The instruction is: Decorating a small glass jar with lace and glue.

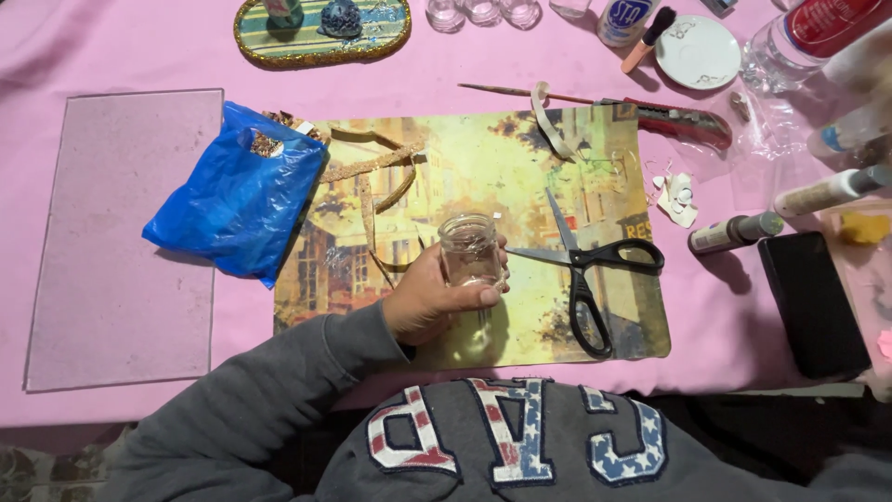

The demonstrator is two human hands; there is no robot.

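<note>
- Left hand (429, 299): fingers wrapped round a small clear glass jar (470, 249), held upright just above the picture mat (520, 167).
- Right hand: not in view.
- Scissors (585, 265): black-handled, blades open, just beside the jar on the mat.
- Blue plastic bag (237, 200): overlapping the mat's left edge; glass sheet (121, 242) further left.
- Paint bottles (736, 232): lying right of the mat.
- Risk: a one-handed hold on smooth glass may slip; the jar could drop onto the open blades and chip.
</note>
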